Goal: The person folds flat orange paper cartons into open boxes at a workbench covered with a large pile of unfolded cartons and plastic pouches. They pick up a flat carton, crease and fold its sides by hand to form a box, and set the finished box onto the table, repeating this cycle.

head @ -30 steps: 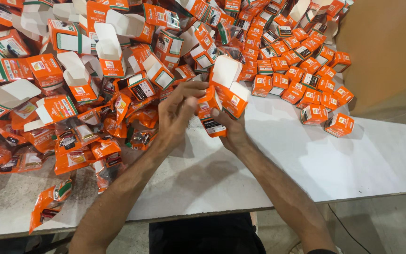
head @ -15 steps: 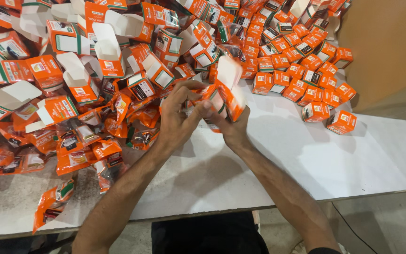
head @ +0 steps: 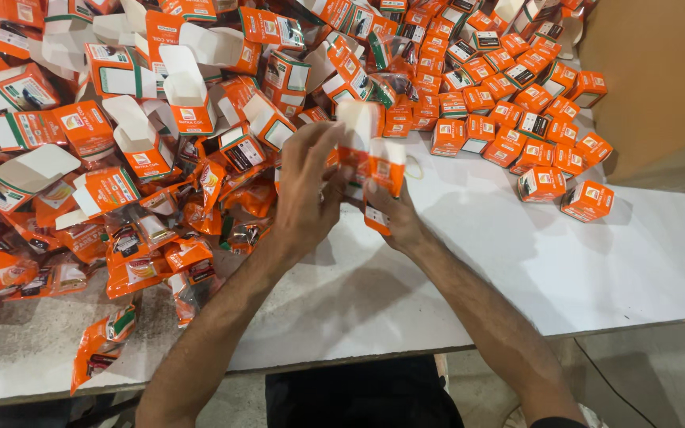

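Note:
Both my hands meet over the white table (head: pixel 564 269) at the middle of the view. My right hand (head: pixel 390 210) grips a small orange and white carton (head: pixel 378 170) with its top flaps up. My left hand (head: pixel 304 190) is at the carton's left side, fingers spread against it. Whether anything sits between the left fingers is hidden. Just left of the hands lie orange foil sachets (head: pixel 231 230) in a loose heap.
Open orange cartons (head: pixel 140 139) with raised white flaps are piled at the left and back. Several closed orange cartons (head: pixel 517 95) lie in a spread at the back right. A brown cardboard wall (head: pixel 660 71) stands at the far right. The table's front edge runs along the bottom.
The carton has come upright and moved a little to the left between my hands. My left fingers have closed in on its side.

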